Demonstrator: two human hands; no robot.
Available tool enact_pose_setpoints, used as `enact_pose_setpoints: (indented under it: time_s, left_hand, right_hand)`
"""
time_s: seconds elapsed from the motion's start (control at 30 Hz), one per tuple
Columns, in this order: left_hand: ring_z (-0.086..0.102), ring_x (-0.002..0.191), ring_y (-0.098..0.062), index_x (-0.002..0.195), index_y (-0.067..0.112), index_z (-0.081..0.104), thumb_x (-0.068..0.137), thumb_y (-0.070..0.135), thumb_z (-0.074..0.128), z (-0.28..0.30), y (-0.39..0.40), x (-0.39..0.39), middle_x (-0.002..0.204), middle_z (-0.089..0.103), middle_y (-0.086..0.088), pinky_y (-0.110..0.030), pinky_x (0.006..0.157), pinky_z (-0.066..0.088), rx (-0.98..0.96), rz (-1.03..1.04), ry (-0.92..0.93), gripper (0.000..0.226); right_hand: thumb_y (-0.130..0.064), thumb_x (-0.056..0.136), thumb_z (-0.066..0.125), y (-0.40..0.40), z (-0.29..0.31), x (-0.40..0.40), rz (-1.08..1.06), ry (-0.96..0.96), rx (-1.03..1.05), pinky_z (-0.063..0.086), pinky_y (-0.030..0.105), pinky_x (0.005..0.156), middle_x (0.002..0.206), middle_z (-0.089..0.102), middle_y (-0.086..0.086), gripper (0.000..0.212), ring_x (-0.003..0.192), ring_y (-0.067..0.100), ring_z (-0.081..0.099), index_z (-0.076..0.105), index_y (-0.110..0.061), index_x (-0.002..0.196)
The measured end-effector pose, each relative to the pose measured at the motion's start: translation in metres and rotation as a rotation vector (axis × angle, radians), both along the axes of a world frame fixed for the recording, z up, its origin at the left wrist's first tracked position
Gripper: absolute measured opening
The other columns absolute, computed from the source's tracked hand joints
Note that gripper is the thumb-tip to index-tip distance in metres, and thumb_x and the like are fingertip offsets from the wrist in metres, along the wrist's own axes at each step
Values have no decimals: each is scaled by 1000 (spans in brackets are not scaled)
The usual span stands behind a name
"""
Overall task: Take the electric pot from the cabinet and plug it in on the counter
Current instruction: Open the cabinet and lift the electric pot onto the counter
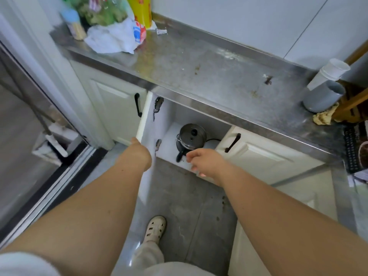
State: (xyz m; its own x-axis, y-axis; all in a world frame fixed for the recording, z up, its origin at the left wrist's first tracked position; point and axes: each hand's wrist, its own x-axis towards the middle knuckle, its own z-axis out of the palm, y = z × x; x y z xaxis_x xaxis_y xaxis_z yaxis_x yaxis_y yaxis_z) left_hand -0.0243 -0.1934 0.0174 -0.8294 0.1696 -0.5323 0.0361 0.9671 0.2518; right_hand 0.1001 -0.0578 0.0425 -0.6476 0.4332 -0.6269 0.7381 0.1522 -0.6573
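Observation:
The electric pot [191, 139] is small and dark with a lidded top and a black handle pointing toward me. It stands on the white shelf of the open cabinet [171, 134] under the counter, its black cord trailing off to the right. My left hand [139, 151] grips the edge of the open cabinet door [145, 120]. Just in front of the pot's handle, my right hand [203, 160] hovers with fingers curled and apart, holding nothing. The steel counter [199, 70] runs above the cabinet.
White plastic bags [111, 38] and a yellow container [141, 10] crowd the counter's far left. A grey cup with stacked white cups [324, 90] stands at the right. A closed cabinet door [264, 154] is to the right of the opening. My shoe [155, 229] is on the grey floor.

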Motion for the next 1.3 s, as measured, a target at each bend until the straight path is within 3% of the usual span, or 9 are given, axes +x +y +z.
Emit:
enact_pose_setpoints:
  time_s: [0.23,0.37,0.5,0.57,0.67,0.8,0.93,1.1,1.3]
  left_hand:
    - [31,134,-40,150,22,-7,88,14,41,-5,-36,-21,152,21,-16,-51,104,31,-194,66,4,79]
    - [25,134,-41,150,23,-4,82,23,50,6,-31,-20,150,21,-16,-55,108,25,-247,92,21,87]
    - [8,143,-38,149,19,5,84,28,48,4,9,-15,157,8,-12,-52,116,9,-99,-108,232,79]
    - [17,142,-35,148,17,18,85,27,50,1,42,-4,157,16,-11,-46,115,18,90,-282,205,72]
    - [39,130,-33,143,21,33,83,27,54,-5,104,15,146,38,-10,-43,105,38,316,-415,-137,64]
    - [46,124,-24,150,23,20,87,29,53,-8,173,31,151,35,-6,-30,91,39,445,-385,-408,72]
    - [46,90,-13,151,27,17,85,23,55,-16,221,39,141,46,-3,-27,80,38,512,-348,-500,76]
    - [41,99,-17,150,25,16,84,19,58,-27,242,45,142,44,-4,-27,80,33,578,-270,-561,78]
    - [55,106,-20,143,26,30,85,48,55,-21,222,40,127,57,1,-33,86,45,383,-556,-365,67]
  right_hand:
    - [-11,90,47,-1,10,-10,11,3,30,46,23,72,121,65,3,33,90,15,58,62,-17,119]
    - [-11,91,46,6,12,-13,-16,-5,26,44,19,60,120,66,4,31,86,13,57,61,-18,118]
    - [-12,91,46,27,8,-13,-68,6,32,49,27,75,118,66,2,33,95,16,62,61,-20,119]
    - [-13,90,47,40,2,-10,-124,8,39,50,32,82,117,65,2,34,103,19,62,61,-21,120]
    - [-14,90,49,66,-11,3,-250,19,73,49,35,92,124,63,3,37,111,23,59,59,-19,125]
    - [-13,89,49,106,-22,27,-486,11,119,50,41,96,123,57,-1,46,111,26,59,49,-22,134]
    - [-13,89,46,136,-27,52,-672,42,119,50,45,97,124,57,0,46,107,25,59,48,-21,134]
    - [-14,90,46,146,-33,76,-765,61,50,48,45,100,124,56,-2,45,110,24,57,47,-21,134]
    - [-18,92,45,135,-32,85,-801,90,20,50,42,97,117,58,-1,41,103,21,58,49,-21,133]
